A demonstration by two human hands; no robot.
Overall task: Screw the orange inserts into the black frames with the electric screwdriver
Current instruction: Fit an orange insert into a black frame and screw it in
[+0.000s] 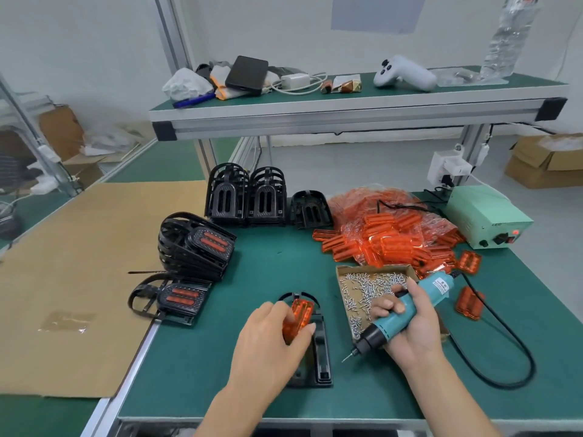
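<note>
Head view, left hand (277, 337): I see its fingers curled round one orange insert (299, 316), holding it tilted over the black frame (315, 351) lying flat on the counter (277, 263).
Head view, right hand (407, 326): wrapped round the teal electric screwdriver (407, 310), bit pointing down-left, its tip just above the mat and right of the frame.
Screws: a cardboard tray (344, 272) of loose screws sits just behind the right hand; too many for me to count.
Inserts: a heap in clear wrapping (388, 228) back right, and one loose insert (470, 302) right of the screwdriver.
Frames: two upright stacks (246, 193) and one single frame (310, 209) at the back; finished ones in a leaning stack (195, 244) and one lying flat (176, 299) on the left.
Edges: the near counter edge runs right under my wrists; the left edge meets a cardboard sheet (79, 263).
Open room: bare green mat between the frame in hand and the back stacks.
Cable: the black cord (504, 335) loops on the mat to the right.
</note>
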